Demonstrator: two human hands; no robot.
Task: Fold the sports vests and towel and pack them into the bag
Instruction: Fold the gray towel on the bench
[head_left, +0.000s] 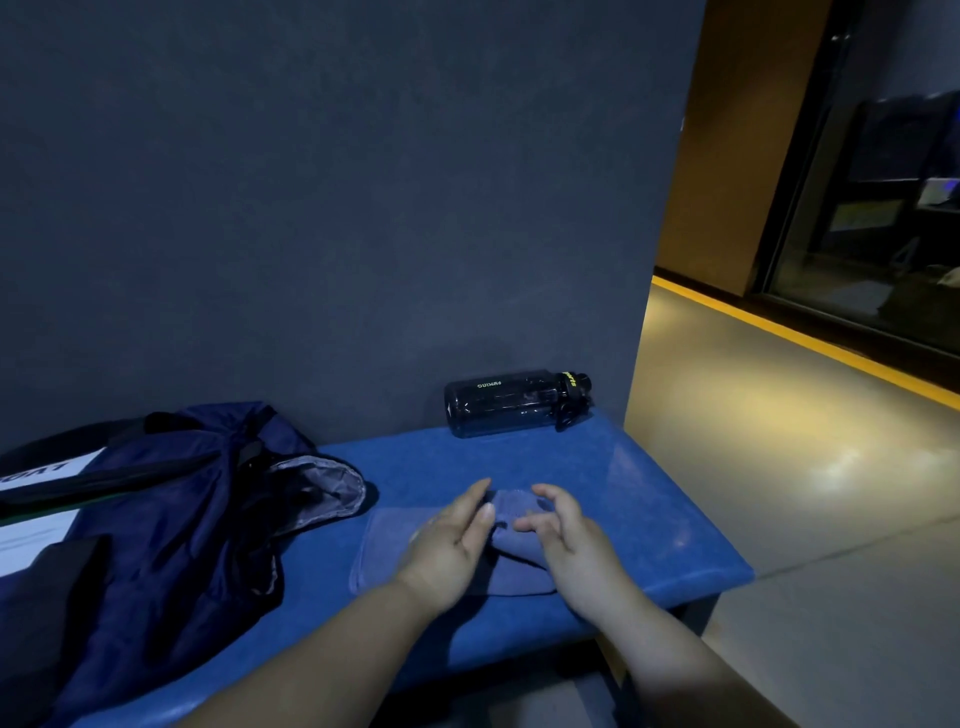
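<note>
A small blue-grey towel (387, 540) lies on the blue bench (597, 483), its right part rolled or folded up into a thick bundle. My left hand (449, 540) rests on the towel with straight fingers, against the left side of the bundle. Over the bundle's right side my right hand (558, 535) curves its fingers and touches the cloth. A dark navy bag (171, 499) lies at the left of the bench, its grey-lined mouth (327, 488) open toward the towel. No sports vests can be told apart from the dark cloth.
A dark plastic water bottle (511, 402) lies on its side at the back of the bench against the grey wall. White papers (31, 535) lie at the far left. The bench ends at the right, with grey floor (805, 467) beyond.
</note>
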